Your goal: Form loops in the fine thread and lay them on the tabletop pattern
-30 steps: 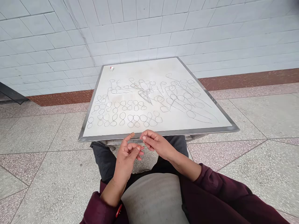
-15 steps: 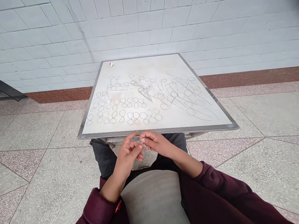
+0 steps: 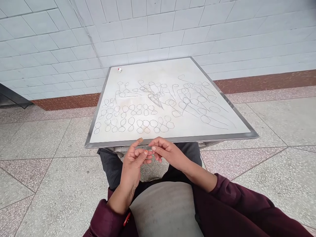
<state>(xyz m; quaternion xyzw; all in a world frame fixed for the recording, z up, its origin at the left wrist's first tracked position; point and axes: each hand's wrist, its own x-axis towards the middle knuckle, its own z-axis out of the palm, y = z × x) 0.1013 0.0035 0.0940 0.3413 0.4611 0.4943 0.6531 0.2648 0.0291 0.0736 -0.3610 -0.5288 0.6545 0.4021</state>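
My left hand [image 3: 134, 159] is just off the table's near edge, its thumb pinched against a finger on a thin dark wire [image 3: 153, 160] while its forefinger points up and away. Beside it, my right hand [image 3: 168, 152] has thumb and forefinger closed at the same wire, their tips almost touching the left hand's. A round loop of the wire hangs beneath the fingers; the part inside the pinches is hidden. On the white tabletop [image 3: 153, 70] lie several figure-eight wires [image 3: 131, 124] at front left and several single-loop wires with long tails [image 3: 214, 123] at right.
A tangled bunch of wires [image 3: 156, 97] lies mid-table. A small white and red object [image 3: 119, 70] sits at the far left corner. Grey metal edging [image 3: 172, 141] frames the table, which stands against a white tiled wall [image 3: 160, 24]. My knees are under its front edge.
My hands have drawn slightly apart at the fingertips, the left shifting a little left and the right a little right. The view has shifted slightly; the wires on the table lie as before.
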